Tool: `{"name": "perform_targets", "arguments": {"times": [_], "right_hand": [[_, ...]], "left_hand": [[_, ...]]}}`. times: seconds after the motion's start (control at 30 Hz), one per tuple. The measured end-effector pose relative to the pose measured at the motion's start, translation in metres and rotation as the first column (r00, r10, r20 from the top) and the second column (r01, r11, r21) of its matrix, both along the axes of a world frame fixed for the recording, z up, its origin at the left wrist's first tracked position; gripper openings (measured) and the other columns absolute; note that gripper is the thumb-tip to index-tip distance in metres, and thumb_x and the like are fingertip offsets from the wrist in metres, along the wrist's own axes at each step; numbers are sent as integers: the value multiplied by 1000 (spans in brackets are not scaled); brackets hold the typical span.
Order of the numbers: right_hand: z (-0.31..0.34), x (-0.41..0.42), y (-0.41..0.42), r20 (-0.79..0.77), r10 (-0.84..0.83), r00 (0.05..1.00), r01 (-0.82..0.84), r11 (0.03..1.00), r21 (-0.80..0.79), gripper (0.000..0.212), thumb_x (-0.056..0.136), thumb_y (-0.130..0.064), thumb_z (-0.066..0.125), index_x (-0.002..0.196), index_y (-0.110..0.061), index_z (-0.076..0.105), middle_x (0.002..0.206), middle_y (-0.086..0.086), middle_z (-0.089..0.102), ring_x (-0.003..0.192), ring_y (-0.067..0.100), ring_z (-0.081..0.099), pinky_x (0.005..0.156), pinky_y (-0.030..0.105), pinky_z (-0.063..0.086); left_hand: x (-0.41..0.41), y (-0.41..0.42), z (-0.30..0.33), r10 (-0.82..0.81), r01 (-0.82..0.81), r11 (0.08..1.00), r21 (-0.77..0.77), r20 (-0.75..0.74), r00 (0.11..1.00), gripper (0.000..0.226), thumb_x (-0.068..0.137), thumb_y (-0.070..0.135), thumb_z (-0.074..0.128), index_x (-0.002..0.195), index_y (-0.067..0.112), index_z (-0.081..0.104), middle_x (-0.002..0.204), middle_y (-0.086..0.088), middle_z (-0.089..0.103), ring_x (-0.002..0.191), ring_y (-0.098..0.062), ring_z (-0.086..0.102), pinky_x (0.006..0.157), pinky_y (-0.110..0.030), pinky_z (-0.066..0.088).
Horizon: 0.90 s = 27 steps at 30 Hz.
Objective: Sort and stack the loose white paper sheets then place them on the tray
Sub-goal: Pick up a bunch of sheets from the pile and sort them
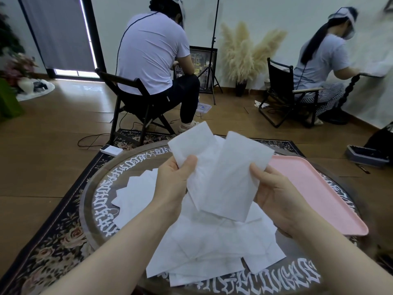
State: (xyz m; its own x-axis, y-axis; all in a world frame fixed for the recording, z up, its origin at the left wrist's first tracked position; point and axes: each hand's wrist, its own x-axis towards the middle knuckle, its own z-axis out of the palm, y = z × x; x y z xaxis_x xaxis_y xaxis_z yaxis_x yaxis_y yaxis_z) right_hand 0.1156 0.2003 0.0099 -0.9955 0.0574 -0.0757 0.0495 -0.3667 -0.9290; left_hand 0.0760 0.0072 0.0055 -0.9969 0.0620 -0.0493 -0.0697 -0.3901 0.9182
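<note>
Holding white sheets [214, 173] fanned above the loose pile [204, 248], left hand [174, 182] and right hand [274, 194] each pinch an edge (hands apart); pink tray [319, 188] lies bare at the table's right edge

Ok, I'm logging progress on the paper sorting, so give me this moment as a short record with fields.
left hand: left hand pinches a white sheet
right hand: right hand grips a second sheet
held sheets: raised above the table, overlapping, not aligned
loose pile: loose sheets scattered on the round table
tray: pink tray at the right of the table, no paper on it
stage: sorting under way, nothing stacked on the tray yet
</note>
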Motion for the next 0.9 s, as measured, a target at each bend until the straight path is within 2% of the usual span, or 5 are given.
{"name": "perform_targets", "arguments": {"times": [0.17,0.43,0.57,0.73,0.9], "right_hand": [[0,-1,-8,-47,-82,996,83,996,19,47,80,-28,62,123,-9,65,112,6,74,93,17,72,72,25,59],[14,3,8,-85,-57,995,48,992,-114,51,83,-25,55,127,0,62,127,15,66,119,30,63,103,43,46],[12,4,3,-47,29,998,-31,999,-27,53,80,-27,59,127,-3,62,123,14,68,113,28,66,91,38,55],[8,2,-5,-39,-28,999,30,997,66,38,77,-27,64,111,-10,70,108,10,75,90,21,73,69,28,60],[12,3,1,-50,30,998,-30,1000,-4,52,81,-27,60,128,-5,62,121,13,70,110,26,68,85,35,59]], "left_hand": [[1,-1,3,-59,56,997,56,68,996,25,100,30,52,100,13,70,97,-2,77,85,-16,74,75,-34,57],[-13,-21,5,313,-299,941,-158,72,947,22,101,29,51,92,11,58,86,-8,58,78,-21,55,72,-34,42],[-9,-16,1,114,-81,938,-337,80,990,23,100,30,51,89,12,61,86,-11,63,78,-23,58,71,-34,41],[5,-3,3,-162,175,947,-270,70,984,35,96,40,57,92,8,71,82,-5,72,69,-19,65,59,-24,45],[1,-1,-2,37,-60,918,-393,-64,997,38,98,36,56,83,2,65,77,-12,55,71,-21,48,64,-32,35]]}}
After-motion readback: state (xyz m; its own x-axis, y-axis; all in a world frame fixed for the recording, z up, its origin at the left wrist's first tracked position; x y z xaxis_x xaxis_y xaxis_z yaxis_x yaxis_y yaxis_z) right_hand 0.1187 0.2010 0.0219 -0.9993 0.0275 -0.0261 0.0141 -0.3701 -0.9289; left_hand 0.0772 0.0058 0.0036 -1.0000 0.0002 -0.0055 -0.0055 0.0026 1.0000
